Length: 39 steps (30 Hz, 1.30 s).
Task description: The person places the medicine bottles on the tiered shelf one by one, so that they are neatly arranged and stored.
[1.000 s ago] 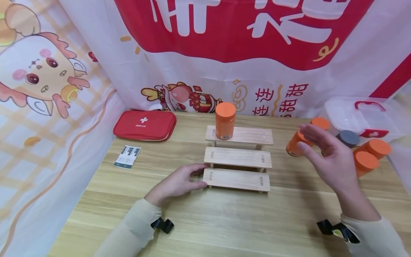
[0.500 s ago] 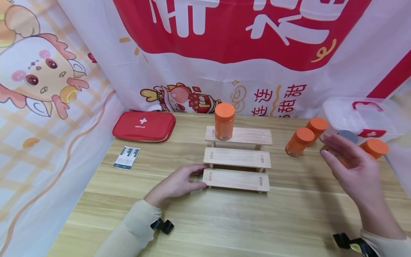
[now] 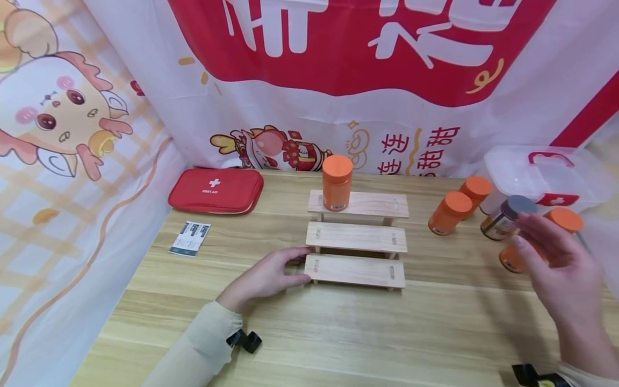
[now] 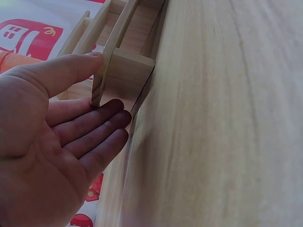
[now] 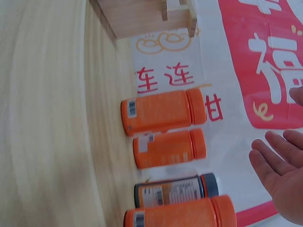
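A three-step wooden display stand (image 3: 355,271) stands mid-table, an orange bottle (image 3: 337,183) upright on its top step. My left hand (image 3: 268,274) holds the left end of the lowest step between thumb and index finger; in the left wrist view the other fingers (image 4: 106,146) extend beside the step's end. At the right, my right hand (image 3: 563,263) hovers with fingers apart and nothing in them. It overlaps the nearest orange bottle (image 3: 512,259) in the head view. Beside that stand a grey-capped bottle (image 3: 500,223) and more orange bottles (image 3: 450,215), all upright.
Behind the bottles on the right is a clear plastic box (image 3: 522,172) with a red handle. A red first-aid pouch (image 3: 215,191) lies at the back left, a printed card (image 3: 190,238) in front of it. A printed cloth (image 3: 290,102) hangs behind the table.
My right hand has moved right and toward me, from over the left orange bottles past the grey-capped one to the nearest orange bottle. The left hand stays at the stand.
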Each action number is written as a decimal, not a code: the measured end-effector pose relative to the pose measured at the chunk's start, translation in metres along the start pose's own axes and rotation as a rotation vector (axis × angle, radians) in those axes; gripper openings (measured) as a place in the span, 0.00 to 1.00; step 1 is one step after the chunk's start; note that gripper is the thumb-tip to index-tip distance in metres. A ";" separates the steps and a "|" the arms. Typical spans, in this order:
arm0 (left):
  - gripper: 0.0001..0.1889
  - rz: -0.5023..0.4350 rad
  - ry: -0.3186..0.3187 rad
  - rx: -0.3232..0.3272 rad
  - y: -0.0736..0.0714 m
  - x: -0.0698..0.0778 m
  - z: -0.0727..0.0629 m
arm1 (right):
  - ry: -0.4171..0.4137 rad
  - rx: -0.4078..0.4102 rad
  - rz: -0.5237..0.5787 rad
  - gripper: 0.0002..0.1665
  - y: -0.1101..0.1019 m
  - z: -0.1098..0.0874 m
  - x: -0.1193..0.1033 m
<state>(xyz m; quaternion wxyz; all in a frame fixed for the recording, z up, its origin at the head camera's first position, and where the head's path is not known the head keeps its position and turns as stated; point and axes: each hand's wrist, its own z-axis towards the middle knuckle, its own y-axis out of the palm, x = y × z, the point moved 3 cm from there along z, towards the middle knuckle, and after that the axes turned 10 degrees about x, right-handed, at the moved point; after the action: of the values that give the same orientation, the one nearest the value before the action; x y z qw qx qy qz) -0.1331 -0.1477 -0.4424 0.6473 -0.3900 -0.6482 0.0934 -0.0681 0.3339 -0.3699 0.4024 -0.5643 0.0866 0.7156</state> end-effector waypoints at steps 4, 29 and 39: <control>0.35 0.005 0.002 0.002 0.001 -0.001 0.000 | 0.076 0.037 -0.023 0.28 -0.007 0.002 0.009; 0.35 -0.020 -0.021 -0.008 0.001 -0.001 0.000 | 0.392 0.178 0.168 0.28 -0.036 0.021 0.069; 0.35 -0.020 -0.008 -0.007 0.001 -0.001 0.000 | 0.457 0.024 -0.135 0.38 -0.034 0.022 0.087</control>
<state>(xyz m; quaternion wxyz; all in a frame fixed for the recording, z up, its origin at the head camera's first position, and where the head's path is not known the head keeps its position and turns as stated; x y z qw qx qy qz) -0.1331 -0.1479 -0.4440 0.6442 -0.3854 -0.6550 0.0864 -0.0645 0.4111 -0.4275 0.4259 -0.7115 0.1458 0.5395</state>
